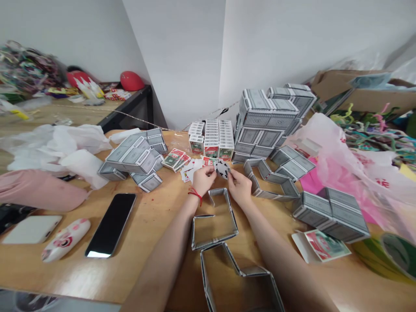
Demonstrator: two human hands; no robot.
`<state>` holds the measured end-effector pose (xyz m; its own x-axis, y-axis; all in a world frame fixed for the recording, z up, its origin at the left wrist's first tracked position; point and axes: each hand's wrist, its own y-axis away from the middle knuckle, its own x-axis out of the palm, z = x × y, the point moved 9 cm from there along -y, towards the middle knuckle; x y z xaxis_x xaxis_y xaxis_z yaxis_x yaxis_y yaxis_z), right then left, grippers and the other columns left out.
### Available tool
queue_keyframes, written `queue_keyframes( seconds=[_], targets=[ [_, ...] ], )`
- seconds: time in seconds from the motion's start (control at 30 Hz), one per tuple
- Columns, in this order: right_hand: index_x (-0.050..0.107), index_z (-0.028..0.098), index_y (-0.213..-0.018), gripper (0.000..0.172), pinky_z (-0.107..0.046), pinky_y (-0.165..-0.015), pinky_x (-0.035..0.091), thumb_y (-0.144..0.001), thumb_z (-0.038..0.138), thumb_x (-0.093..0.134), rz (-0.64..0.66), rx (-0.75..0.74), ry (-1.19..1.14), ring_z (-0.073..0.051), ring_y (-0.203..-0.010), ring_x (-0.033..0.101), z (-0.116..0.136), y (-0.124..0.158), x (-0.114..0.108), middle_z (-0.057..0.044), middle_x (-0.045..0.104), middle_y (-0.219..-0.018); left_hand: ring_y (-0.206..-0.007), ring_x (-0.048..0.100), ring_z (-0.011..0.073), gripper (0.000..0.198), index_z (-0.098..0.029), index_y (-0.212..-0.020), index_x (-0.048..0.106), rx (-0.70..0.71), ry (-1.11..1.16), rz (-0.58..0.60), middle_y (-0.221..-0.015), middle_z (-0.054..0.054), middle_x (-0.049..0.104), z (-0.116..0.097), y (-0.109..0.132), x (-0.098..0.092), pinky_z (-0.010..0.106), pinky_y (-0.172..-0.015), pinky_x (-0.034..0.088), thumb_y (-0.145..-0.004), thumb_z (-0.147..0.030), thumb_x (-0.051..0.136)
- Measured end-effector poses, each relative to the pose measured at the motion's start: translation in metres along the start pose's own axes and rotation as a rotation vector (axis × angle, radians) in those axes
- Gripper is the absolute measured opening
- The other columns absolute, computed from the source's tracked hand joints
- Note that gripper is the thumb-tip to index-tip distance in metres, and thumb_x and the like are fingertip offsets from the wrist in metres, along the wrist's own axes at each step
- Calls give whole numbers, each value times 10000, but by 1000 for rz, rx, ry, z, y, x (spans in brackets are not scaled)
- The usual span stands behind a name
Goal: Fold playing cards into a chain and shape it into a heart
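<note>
My left hand (203, 179), with a red string at the wrist, and my right hand (239, 186) meet over the wooden table (156, 225). Together they pinch a small fan of playing cards (222, 168), black pips showing. Loose cards (191, 170) lie just beyond the left hand. In front of my forearms stand bent walls made of joined card boxes (214, 225). Small red and green card packs (212, 139) are stacked in rows behind the hands.
Grey patterned card boxes (269, 117) are piled at the back right, and more (136, 156) at the left. A black phone (112, 223), a white device (32, 229) and a painted case (65, 245) lie left. A pink plastic bag (351, 173) fills the right.
</note>
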<state>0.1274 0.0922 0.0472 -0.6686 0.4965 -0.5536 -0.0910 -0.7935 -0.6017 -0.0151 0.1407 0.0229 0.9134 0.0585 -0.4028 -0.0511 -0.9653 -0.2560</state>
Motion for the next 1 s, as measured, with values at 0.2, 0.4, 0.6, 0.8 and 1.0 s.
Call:
queue_keyframes(
  seconds=[0.2, 0.4, 0.6, 0.8, 1.0],
  targets=[
    [632, 152, -805, 251, -217, -541, 408, -810, 267, 409, 88, -113, 50, -125, -533, 541, 14, 3, 11, -49, 604, -601, -668, 627, 128, 135, -161, -784, 632, 18, -130, -79, -733, 33, 675, -3, 2, -6, 236, -656, 500, -685, -194, 547],
    [625, 155, -768, 271, -208, -484, 397, -806, 312, 407, 61, 113, -91, -113, -481, 513, -8, 2, 10, -18, 589, -562, -689, 618, 136, 135, -180, -795, 617, 112, -303, -92, -746, 30, 667, -9, 2, -4, 244, -667, 490, -691, -181, 531],
    [631, 146, -787, 254, -223, -534, 434, -777, 322, 448, 41, 192, -205, -140, -589, 563, -18, 1, 9, -41, 631, -648, -666, 605, 123, 156, -181, -818, 585, 147, -286, -48, -730, 21, 650, -10, 2, 2, 229, -660, 487, -676, -164, 523],
    [631, 138, -769, 248, -223, -533, 432, -770, 312, 454, 40, 188, -212, -131, -567, 551, -15, 0, 8, -41, 631, -653, -664, 611, 117, 174, -172, -810, 574, 133, -231, -58, -723, 22, 648, -10, 2, 2, 225, -661, 494, -653, -122, 517],
    [610, 145, -727, 250, -208, -485, 396, -770, 326, 443, 38, 178, -202, -108, -493, 497, -14, 0, 7, -24, 593, -602, -704, 622, 142, 131, -181, -761, 582, 50, -238, -126, -721, 20, 663, -6, 3, -5, 258, -677, 499, -637, -147, 558]
  ],
)
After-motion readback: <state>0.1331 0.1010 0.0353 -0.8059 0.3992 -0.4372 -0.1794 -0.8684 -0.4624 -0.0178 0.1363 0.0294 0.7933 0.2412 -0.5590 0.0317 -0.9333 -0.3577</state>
